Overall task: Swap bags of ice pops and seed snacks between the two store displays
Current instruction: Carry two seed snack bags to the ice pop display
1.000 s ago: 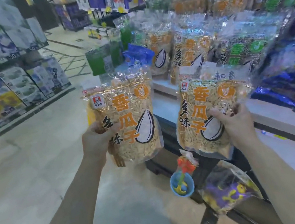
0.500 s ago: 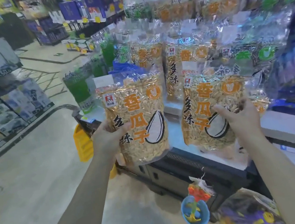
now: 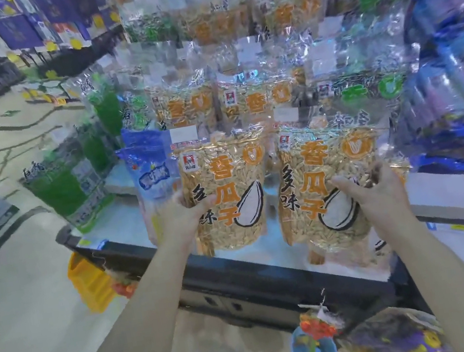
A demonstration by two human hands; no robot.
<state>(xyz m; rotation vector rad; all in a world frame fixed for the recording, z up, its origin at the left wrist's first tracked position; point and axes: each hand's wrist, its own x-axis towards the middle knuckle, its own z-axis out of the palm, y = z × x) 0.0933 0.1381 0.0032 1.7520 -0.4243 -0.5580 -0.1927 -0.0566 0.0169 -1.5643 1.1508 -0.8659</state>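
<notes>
Hands are each holding up one clear bag of sunflower seeds in front of a stepped store display. The left hand (image 3: 183,214) is gripping the left bag (image 3: 227,195) by its lower left edge, thumb across the front. The right hand (image 3: 377,191) is clasping the right bag (image 3: 331,187) low on its right side, fingers (image 3: 345,181) spread over the printed seed picture. Both bags are hanging upright, side by side and just apart, above the pale surface (image 3: 458,196) of the display. Just left of the left hand a blue-and-white bag (image 3: 152,173), perhaps ice pops, is standing partly hidden behind the seed bag. More seed bags are standing in rows beyond the hands. The bags look well filled, so probably fairly heavy, with glossy, likely slippery film and loose contents that shift. A hold low on the side, or under the base, seems safer than pinching the thin top seal.
</notes>
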